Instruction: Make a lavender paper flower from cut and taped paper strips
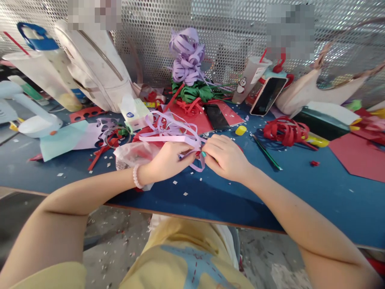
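Note:
Over the near part of the blue table, my left hand [176,158] and my right hand [227,157] meet thumb to thumb at a bunch of purple paper strips [177,130]. The fingers of both hands are pinched on the strips where they come together. Loops and loose ends fan out to the upper left, and one loop hangs below the thumbs. A pink beaded bracelet [137,176] circles my left wrist. Just behind that hand lies a crumpled clear plastic bag [132,155] with red paper under it.
Purple paper curls [188,56] and green curls [192,91] stand at the back. A dark phone [217,117], yellow cap [241,130], green pencil [267,152] and red strip ball [285,131] lie ahead and right. A white backpack [96,68] and small fan [39,124] are left.

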{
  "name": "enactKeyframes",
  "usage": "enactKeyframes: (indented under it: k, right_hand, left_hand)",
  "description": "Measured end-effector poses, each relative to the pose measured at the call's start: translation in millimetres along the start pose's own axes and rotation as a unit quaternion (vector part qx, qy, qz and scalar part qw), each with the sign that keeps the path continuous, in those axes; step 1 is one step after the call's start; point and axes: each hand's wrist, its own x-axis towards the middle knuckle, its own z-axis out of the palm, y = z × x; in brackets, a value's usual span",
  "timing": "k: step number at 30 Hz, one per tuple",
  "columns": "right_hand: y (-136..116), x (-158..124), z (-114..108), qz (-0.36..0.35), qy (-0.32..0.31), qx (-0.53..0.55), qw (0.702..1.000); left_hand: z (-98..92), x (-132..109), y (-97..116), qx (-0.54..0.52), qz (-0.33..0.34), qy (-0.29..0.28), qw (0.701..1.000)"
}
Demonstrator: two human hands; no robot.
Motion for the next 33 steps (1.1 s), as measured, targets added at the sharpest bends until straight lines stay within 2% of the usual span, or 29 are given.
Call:
enactKeyframes:
  k: [5, 19, 27, 33]
  right_hand:
    - [0.6, 0.7, -2.2, 0.023, -0.013, 0.049, 0.998]
    - [0.6, -1.3, -2.3, 0.010, -0.042, 0.118, 0.992]
    - [0.3, -0.5, -5.4, -0.003, -0.059, 0.158, 0.986]
    - [-0.7, -1.8, -8.1, 0.000, -0.059, 0.195, 0.979]
  left_hand:
    - [-1.2, 0.5, 1.2, 0.020, 0.044, 0.010, 0.999]
    - [-1.7, 2.1, 2.6, -0.054, 0.034, -0.023, 0.998]
    - [-3.1, -1.8, 2.5, -0.063, 0.031, -0.051, 0.996]
    - [-2.8, -0.7, 8.6, -0.048, 0.033, -0.011, 0.998]
